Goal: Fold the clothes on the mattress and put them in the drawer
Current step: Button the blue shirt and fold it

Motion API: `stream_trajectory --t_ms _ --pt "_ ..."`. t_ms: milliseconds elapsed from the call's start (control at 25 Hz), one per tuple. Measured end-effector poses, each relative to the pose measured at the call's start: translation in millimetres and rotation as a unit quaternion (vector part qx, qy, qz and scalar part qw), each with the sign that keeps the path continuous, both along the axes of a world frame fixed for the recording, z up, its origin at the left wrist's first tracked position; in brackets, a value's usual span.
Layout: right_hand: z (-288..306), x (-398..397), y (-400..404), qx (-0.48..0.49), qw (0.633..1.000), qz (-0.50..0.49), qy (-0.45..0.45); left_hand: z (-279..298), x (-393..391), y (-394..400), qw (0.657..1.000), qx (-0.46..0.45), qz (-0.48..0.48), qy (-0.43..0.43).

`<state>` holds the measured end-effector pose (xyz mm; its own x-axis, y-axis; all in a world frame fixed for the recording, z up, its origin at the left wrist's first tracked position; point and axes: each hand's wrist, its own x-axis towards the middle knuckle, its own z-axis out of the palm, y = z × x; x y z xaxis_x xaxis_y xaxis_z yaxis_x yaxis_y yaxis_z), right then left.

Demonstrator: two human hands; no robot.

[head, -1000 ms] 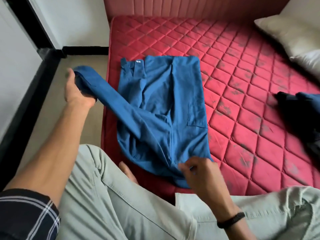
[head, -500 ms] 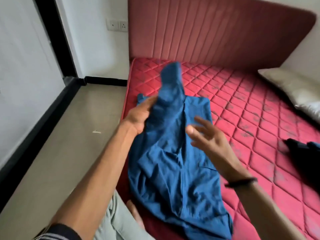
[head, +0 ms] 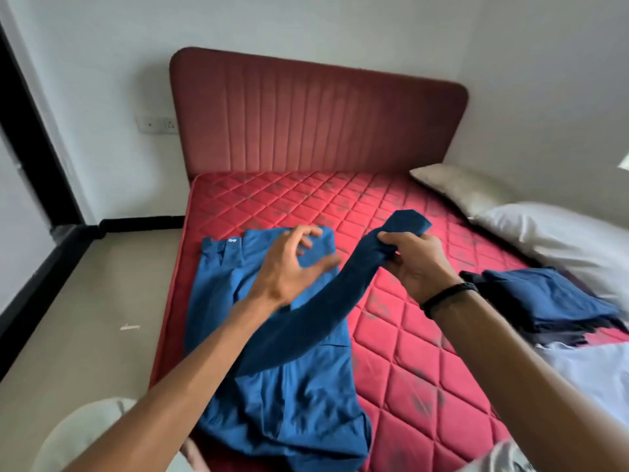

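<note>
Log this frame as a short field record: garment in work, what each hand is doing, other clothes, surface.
garment: blue shirt, lying flat on the mattress's left side
left hand: fingers loosely spread over the shirt's upper part, gripping nothing
right hand: grips the shirt's sleeve, lifted off the mattress
other clothes: folded dark blue pile at right
surface: red quilted mattress
pillows: far right
drawer: not in view

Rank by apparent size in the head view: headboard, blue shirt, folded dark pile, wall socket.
1. headboard
2. blue shirt, possibly inflated by nearness to the camera
3. folded dark pile
4. wall socket
</note>
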<state>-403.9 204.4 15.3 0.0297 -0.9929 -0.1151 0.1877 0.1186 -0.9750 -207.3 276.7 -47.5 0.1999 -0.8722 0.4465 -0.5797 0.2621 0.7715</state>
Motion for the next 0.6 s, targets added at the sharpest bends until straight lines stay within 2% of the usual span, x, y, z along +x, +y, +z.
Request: stream_trajectory --t_ms 80,160,240,360,440,520,600 --pt "6.8 -4.8 -6.9 0.006 1.000 -0.020 -0.008 -31.6 -12.0 26.8 0.991 0.047 0.046 -0.118" --pt "13.5 -15.7 -12.6 -0.009 1.000 -0.026 -0.011 -78.7 -14.3 52.4 0.953 0.150 0.088 -0.249" --pt "22.5 -33.0 -18.4 -0.037 0.998 -0.045 -0.005 -125.3 -11.7 79.8 0.911 0.237 0.115 -0.317" --pt "34.0 -72.6 -34.0 -0.065 0.992 -0.096 0.046 -168.4 -5.9 106.2 0.881 0.272 0.158 -0.353" --pt "35.2 -98.6 -42.2 -0.077 0.983 -0.126 0.111 -168.4 -5.7 114.7 0.883 0.271 0.182 -0.338" --pt "31.3 -118.8 -44.1 -0.065 0.971 -0.150 0.172 -156.3 -12.6 122.9 0.891 0.269 0.166 -0.326" --pt "24.1 -134.8 -45.5 -0.046 0.966 -0.168 0.189 -146.9 -21.1 130.2 0.893 0.278 0.150 -0.321"
